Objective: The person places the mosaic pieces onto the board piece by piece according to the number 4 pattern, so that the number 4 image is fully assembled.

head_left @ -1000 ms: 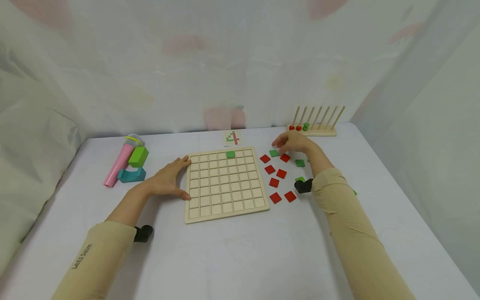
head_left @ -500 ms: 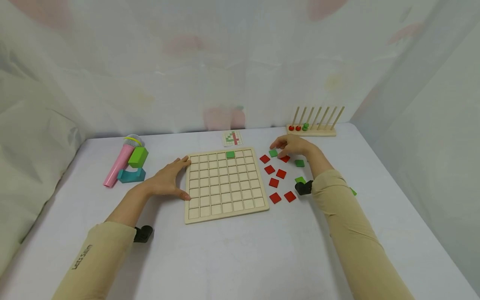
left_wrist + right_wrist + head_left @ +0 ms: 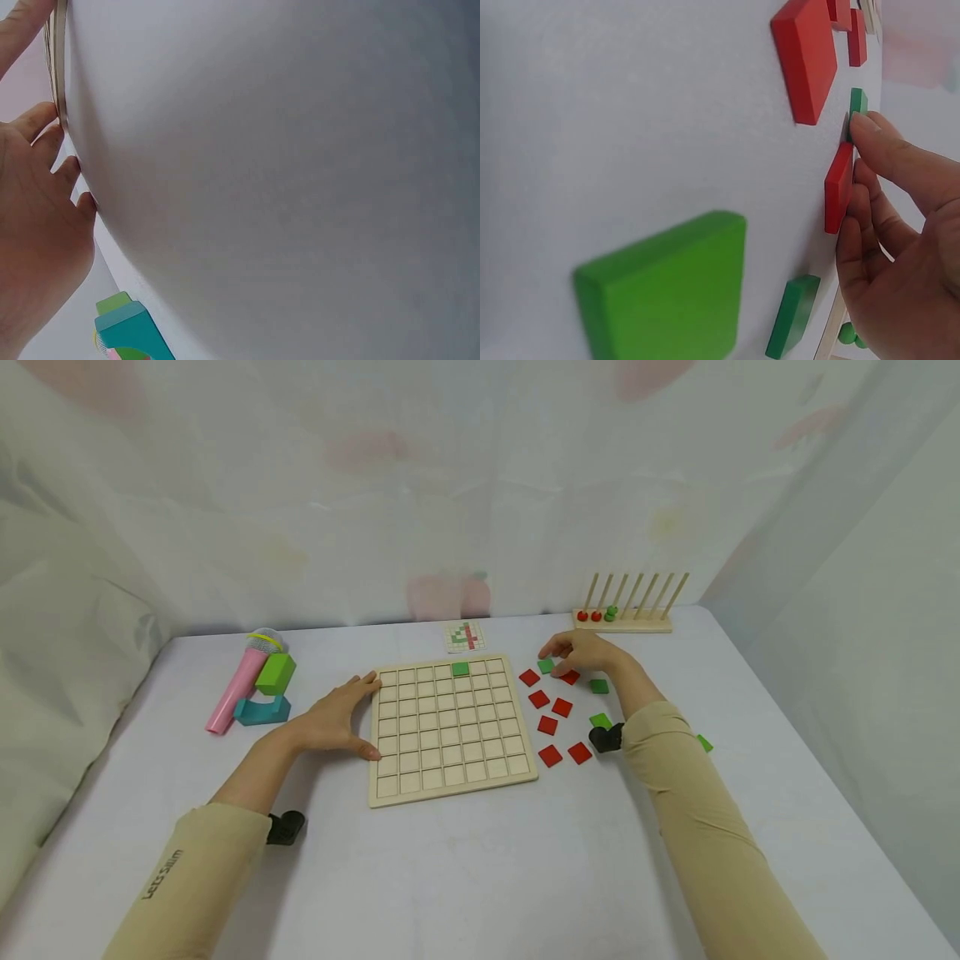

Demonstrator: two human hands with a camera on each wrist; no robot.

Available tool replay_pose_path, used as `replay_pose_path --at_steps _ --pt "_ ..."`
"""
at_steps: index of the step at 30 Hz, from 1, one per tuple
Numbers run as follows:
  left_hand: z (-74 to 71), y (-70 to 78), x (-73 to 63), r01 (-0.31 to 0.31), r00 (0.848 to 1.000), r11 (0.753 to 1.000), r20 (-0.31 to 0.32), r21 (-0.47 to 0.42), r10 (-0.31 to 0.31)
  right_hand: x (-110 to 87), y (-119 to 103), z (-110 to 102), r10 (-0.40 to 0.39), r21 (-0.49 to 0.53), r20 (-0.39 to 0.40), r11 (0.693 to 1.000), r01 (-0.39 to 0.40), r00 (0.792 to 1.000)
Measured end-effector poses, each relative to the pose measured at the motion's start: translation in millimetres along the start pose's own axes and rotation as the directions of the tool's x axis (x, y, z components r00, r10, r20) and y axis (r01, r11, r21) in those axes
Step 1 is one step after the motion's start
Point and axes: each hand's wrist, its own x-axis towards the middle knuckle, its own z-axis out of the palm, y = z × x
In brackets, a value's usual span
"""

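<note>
My left hand (image 3: pixel 330 720) lies at the left edge of a wooden grid board (image 3: pixel 455 796), thumb and fingers spread along that edge and touching it. A green square tile (image 3: pixel 461 669) sits in a cell of the board's top row. Right of the board, my right hand (image 3: pixel 588 653) pinches another green tile (image 3: pixel 858 100) at table level between thumb and index finger. Its other fingers curl beside a red tile (image 3: pixel 839 187), as the right wrist view shows. Around this hand lie several red tiles (image 3: pixel 562 707) and green tiles (image 3: pixel 599 686).
A small pattern card (image 3: pixel 465 637) lies behind the board. At the back right stands a peg rack (image 3: pixel 637 625) with red and green beads. To the left are a pink toy microphone (image 3: pixel 240 689), a green block (image 3: pixel 276 673) and a teal curved block (image 3: pixel 262 711).
My right hand has lowered slightly, and its thumb and index finger have closed in on the green tile. The left hand stays at the board's edge.
</note>
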Motion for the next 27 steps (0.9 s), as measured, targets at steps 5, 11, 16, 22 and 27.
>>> replay_pose_path --at_steps 5,11,16,22,27 --pt "0.2 -0.4 0.3 0.002 1.0 1.0 0.0 -0.001 -0.002 1.1 0 1 -0.009 -0.008 -0.013 1.0 0.009 1.0" --pt "0.1 -0.5 0.3 0.001 1.0 1.0 0.0 -0.001 -0.001 -0.4 -4 1 -0.016 -0.027 -0.014 0.999 0.016 1.0" --pt "0.1 -0.5 -0.1 0.001 1.0 1.0 -0.001 -0.009 -0.001 -0.5 -6 1 -0.004 -0.032 -0.054 0.999 0.003 0.999" --pt "0.0 -0.5 -0.4 -0.001 1.0 1.0 -0.002 -0.012 0.001 1.6 -8 2 -0.002 -0.017 -0.141 1.0 0.0 0.99" --pt "-0.5 -0.4 -0.3 0.0 1.0 1.0 0.0 -0.008 0.0 3.0 -16 5 -0.047 -0.006 -0.186 0.999 0.047 0.981"
